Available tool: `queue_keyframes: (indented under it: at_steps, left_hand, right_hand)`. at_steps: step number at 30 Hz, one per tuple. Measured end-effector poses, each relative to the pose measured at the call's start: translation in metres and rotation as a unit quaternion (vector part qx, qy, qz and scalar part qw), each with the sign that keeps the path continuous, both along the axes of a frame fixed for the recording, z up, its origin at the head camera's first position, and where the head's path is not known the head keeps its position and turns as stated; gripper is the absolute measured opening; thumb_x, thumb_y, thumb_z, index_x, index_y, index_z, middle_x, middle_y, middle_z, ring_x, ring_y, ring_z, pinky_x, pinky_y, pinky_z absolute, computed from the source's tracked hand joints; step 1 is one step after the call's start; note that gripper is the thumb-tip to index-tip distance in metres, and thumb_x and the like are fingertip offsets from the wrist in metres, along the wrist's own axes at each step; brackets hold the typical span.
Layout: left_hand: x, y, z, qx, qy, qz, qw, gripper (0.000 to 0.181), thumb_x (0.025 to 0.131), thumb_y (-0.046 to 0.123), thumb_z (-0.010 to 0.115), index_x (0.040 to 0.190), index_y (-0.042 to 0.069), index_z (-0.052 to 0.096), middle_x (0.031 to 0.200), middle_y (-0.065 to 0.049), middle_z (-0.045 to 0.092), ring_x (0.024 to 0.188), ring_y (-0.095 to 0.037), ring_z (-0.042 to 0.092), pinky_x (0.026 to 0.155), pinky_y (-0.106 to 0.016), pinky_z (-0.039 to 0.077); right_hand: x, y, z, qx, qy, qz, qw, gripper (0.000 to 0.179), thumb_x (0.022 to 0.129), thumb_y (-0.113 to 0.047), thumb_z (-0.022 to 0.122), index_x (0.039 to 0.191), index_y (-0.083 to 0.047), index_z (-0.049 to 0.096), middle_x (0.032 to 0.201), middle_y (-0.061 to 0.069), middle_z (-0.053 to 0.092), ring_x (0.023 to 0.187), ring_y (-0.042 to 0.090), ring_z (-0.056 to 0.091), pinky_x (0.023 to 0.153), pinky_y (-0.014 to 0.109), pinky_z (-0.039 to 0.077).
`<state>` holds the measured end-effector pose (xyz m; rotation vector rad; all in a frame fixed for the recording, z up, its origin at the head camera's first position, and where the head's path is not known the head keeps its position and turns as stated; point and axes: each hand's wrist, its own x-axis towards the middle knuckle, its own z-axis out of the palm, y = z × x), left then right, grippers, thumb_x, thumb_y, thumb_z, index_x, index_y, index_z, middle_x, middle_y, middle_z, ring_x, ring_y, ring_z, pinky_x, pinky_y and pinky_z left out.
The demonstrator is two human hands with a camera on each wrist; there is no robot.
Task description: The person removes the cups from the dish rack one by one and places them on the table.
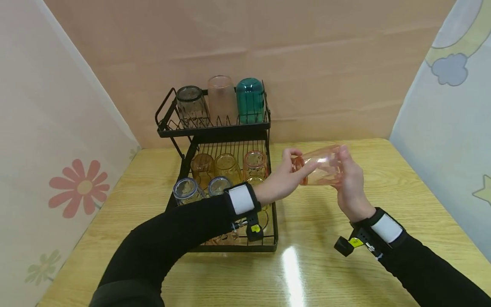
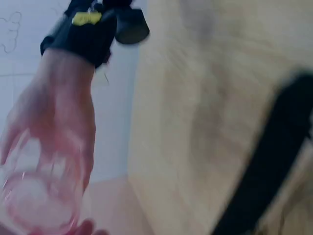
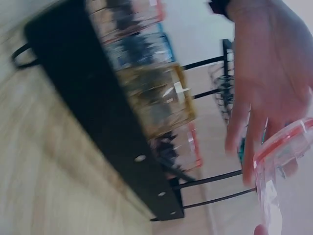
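Pink glass [image 1: 327, 169] over tabletop [image 1: 345, 281], toward far edge, right of rack [image 1: 215, 132]; long axis crosswise, right end slightly raised. Left hand [image 1: 281, 180], nearer rack, grips left end; right hand [image 1: 353, 187] other. Mouth end unclear.

- Two blue-rimmed glasses [image 1: 187, 188] are partly hidden by the black left sleeve [image 1: 188, 228].
- The pink glass [image 3: 268, 196] is cut off by the right edge of the right-wrist view.
- The rack's black rail [image 2: 273, 152] is blurred in the left-wrist view.
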<state>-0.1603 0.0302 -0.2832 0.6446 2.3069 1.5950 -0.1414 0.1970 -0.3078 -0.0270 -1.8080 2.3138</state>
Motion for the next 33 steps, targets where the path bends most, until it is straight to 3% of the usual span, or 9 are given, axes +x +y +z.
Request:
queue_keyframes:
  at_steps: [3, 7, 11, 13, 17, 21, 26, 30, 33]
  left_hand:
    - [-0.002, -0.028, 0.005, -0.122, 0.038, -0.064, 0.9898, 0.064, 0.088, 0.058, 0.043, 0.134, 0.017, 0.026, 0.123, -0.005, 0.044, 0.103, -0.016, 0.048, 0.076, -0.027, 0.043]
    - [0.002, -0.059, 0.010, -0.269, 0.147, -0.116, 0.9448, 0.073, 0.084, 0.067, 0.038, 0.139, 0.022, 0.026, 0.138, -0.002, 0.034, 0.115, -0.015, 0.041, 0.079, -0.030, 0.043]
    - [0.006, -0.082, 0.008, -0.351, 0.258, -0.120, 0.8923, 0.078, 0.081, 0.072, 0.035, 0.141, 0.022, 0.026, 0.141, -0.003, 0.032, 0.125, -0.017, 0.033, 0.086, -0.033, 0.041]
    - [0.009, -0.090, 0.006, -0.370, 0.295, -0.115, 0.8732, 0.081, 0.081, 0.073, 0.033, 0.142, 0.020, 0.026, 0.142, -0.005, 0.030, 0.128, -0.019, 0.030, 0.093, -0.036, 0.036]
    - [0.014, -0.106, 0.002, -0.404, 0.330, -0.099, 0.8472, 0.086, 0.080, 0.075, 0.030, 0.145, 0.019, 0.020, 0.146, -0.008, 0.025, 0.130, -0.025, 0.026, 0.100, -0.043, 0.027]
    - [0.016, -0.118, 0.000, -0.443, 0.332, -0.066, 0.8304, 0.095, 0.077, 0.079, 0.029, 0.147, 0.021, 0.005, 0.149, -0.012, 0.015, 0.133, -0.031, 0.018, 0.101, -0.051, 0.020]
    - [0.013, -0.128, 0.000, -0.472, 0.317, -0.019, 0.8224, 0.100, 0.074, 0.083, 0.027, 0.147, 0.019, 0.001, 0.150, -0.013, 0.009, 0.134, -0.034, 0.013, 0.100, -0.056, 0.019]
    - [0.011, -0.135, 0.003, -0.481, 0.287, 0.007, 0.8285, 0.103, 0.071, 0.085, 0.025, 0.147, 0.018, 0.004, 0.150, -0.015, 0.009, 0.134, -0.036, 0.013, 0.099, -0.058, 0.017]
    - [0.008, -0.140, 0.005, -0.475, 0.282, 0.020, 0.8334, 0.104, 0.070, 0.085, 0.027, 0.147, 0.019, 0.002, 0.150, -0.015, 0.005, 0.134, -0.037, 0.011, 0.098, -0.060, 0.017]
  right_hand:
    - [0.004, 0.004, -0.005, 0.060, 0.014, 0.001, 0.9981, 0.037, 0.093, -0.042, 0.044, 0.110, -0.010, 0.049, 0.104, 0.005, 0.052, 0.085, 0.012, 0.059, 0.066, 0.028, 0.049]
    - [0.010, 0.011, -0.014, 0.191, 0.049, 0.001, 0.9803, 0.036, 0.095, -0.032, 0.043, 0.120, -0.007, 0.050, 0.102, 0.000, 0.055, 0.088, 0.010, 0.055, 0.070, 0.022, 0.046]
    - [0.018, 0.018, -0.020, 0.318, 0.087, 0.020, 0.9439, 0.040, 0.095, -0.023, 0.043, 0.132, -0.007, 0.043, 0.117, 0.002, 0.048, 0.098, 0.010, 0.049, 0.075, 0.021, 0.041]
    - [0.021, 0.022, -0.022, 0.351, 0.095, 0.035, 0.9308, 0.041, 0.093, -0.021, 0.046, 0.133, -0.011, 0.042, 0.119, 0.004, 0.047, 0.099, 0.010, 0.049, 0.073, 0.023, 0.042]
    - [0.025, 0.031, -0.024, 0.415, 0.118, 0.059, 0.9002, 0.047, 0.090, -0.020, 0.054, 0.134, -0.017, 0.041, 0.121, 0.003, 0.048, 0.099, 0.012, 0.047, 0.067, 0.024, 0.044]
    - [0.013, 0.036, -0.027, 0.491, 0.148, 0.056, 0.8567, 0.052, 0.085, -0.026, 0.061, 0.133, -0.016, 0.042, 0.120, 0.003, 0.049, 0.100, 0.016, 0.047, 0.065, 0.029, 0.044]
    - [-0.014, 0.036, -0.033, 0.575, 0.149, 0.034, 0.8036, 0.060, 0.082, -0.046, 0.060, 0.131, -0.016, 0.043, 0.120, 0.003, 0.049, 0.100, 0.020, 0.049, 0.068, 0.040, 0.044]
    - [-0.037, 0.031, -0.040, 0.611, 0.151, 0.039, 0.7764, 0.067, 0.080, -0.055, 0.057, 0.131, -0.014, 0.042, 0.121, 0.006, 0.049, 0.101, 0.026, 0.051, 0.070, 0.043, 0.044]
    - [-0.052, 0.027, -0.044, 0.624, 0.150, 0.042, 0.7656, 0.070, 0.079, -0.058, 0.057, 0.130, -0.012, 0.042, 0.120, 0.010, 0.049, 0.100, 0.028, 0.051, 0.069, 0.044, 0.045]
